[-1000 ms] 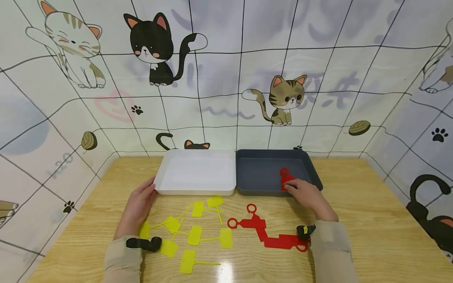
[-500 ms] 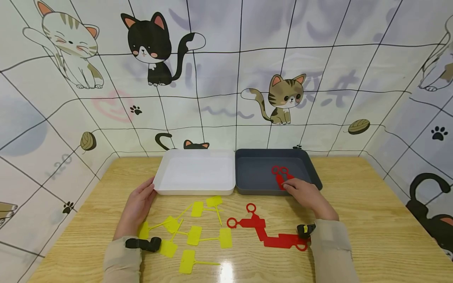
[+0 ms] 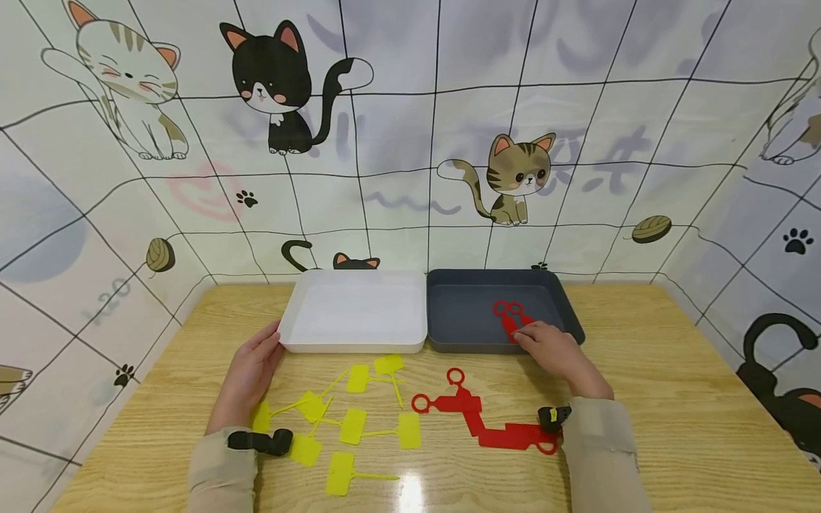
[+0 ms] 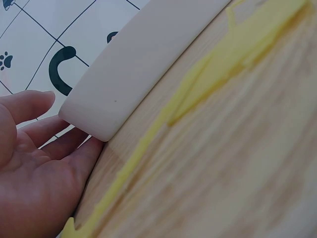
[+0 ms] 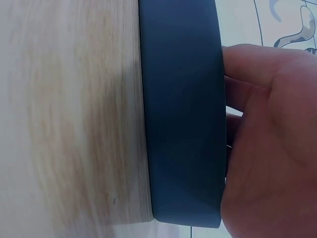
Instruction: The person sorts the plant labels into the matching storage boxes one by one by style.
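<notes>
My left hand point(image 3: 252, 365) rests its fingertips against the near left corner of the white tray point(image 3: 353, 348); in the left wrist view its fingers are loosely extended beside the tray wall point(image 4: 124, 64). Over the front wall of the dark tray point(image 3: 474, 348) reaches my right hand point(image 3: 554, 353), its thumb and fingertips pinching the lower end of a red tag point(image 3: 509, 326) inside. A second red tag's ring point(image 3: 515, 308) shows right beside it. The right wrist view hides the fingertips behind the dark wall point(image 5: 183, 114).
Yellow tags point(image 3: 353, 426) lie scattered on the wooden table point(image 3: 673, 399) before the white tray. Overlapping red tags point(image 3: 507, 437) form a bent row before the dark tray, their right end near my right wrist. The trays stand side by side against a cat-patterned backdrop point(image 3: 398, 142).
Inside the dark tray, the red tag at my right fingertips has turned and shifted slightly left, so two rings show side by side. My left hand stays at the white tray.
</notes>
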`<state>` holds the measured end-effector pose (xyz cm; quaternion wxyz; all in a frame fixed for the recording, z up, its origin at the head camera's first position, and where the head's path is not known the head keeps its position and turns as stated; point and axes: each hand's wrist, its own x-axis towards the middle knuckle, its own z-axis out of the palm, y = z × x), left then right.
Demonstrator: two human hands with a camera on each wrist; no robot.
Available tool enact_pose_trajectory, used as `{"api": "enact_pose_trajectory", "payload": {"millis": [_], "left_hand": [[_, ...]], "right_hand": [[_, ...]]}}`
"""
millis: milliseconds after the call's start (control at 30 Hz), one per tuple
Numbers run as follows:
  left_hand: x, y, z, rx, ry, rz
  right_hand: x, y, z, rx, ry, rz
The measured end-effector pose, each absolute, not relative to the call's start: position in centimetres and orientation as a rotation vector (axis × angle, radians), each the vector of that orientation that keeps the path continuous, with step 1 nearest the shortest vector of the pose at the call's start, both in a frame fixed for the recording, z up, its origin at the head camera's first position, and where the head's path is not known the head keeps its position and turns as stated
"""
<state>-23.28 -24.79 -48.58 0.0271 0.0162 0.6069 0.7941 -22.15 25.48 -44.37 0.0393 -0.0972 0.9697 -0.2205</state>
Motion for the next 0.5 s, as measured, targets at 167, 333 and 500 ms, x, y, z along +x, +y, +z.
{"api": "enact_pose_trajectory", "payload": {"millis": [167, 333, 500], "left_hand": [[-23.24, -24.72, -48.5, 0.045, 1.885, 2.445], [-23.23, -24.61, -48.43, 0.023, 1.894, 2.443], [-23.22, -24.63, -48.35, 0.025, 1.895, 2.438]], "right_hand": [[-22.12, 25.39, -44.44, -0.277, 2.975, -0.655], [-22.09, 25.32, -44.45, -0.271, 2.99, -0.653], [-21.97, 25.35, -44.32, -0.255, 2.982, -0.675]]}}
